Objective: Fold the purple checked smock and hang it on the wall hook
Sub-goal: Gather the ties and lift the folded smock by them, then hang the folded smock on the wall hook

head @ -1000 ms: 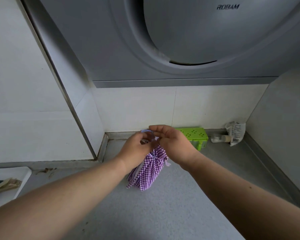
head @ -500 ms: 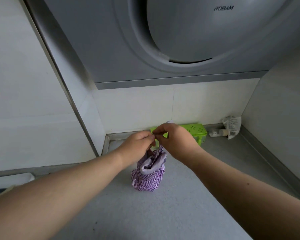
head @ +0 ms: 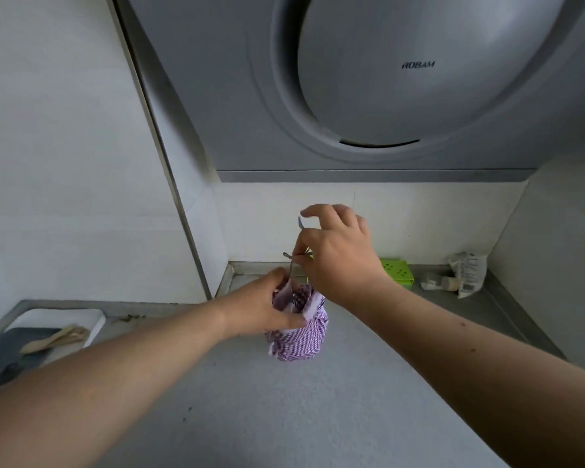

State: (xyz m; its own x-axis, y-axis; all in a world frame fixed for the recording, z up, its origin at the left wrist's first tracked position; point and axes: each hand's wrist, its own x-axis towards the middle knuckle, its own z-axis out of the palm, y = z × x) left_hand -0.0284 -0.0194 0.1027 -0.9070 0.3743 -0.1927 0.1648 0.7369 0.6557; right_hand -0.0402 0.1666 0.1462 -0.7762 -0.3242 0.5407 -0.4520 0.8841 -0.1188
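Grey countertop (head: 284,417), green perforated box (head: 397,272), crumpled packet (head: 466,276), white tray (head: 56,317)

Range hood (head: 368,86) hangs low overhead, capping the headroom above the counter (head: 284,400). Near counter lies open, plenty of room there. Along the back wall a green box (head: 397,271) and a crumpled packet (head: 466,273) crowd the right corner. A white tray (head: 92,320) with utensils blocks the far left.
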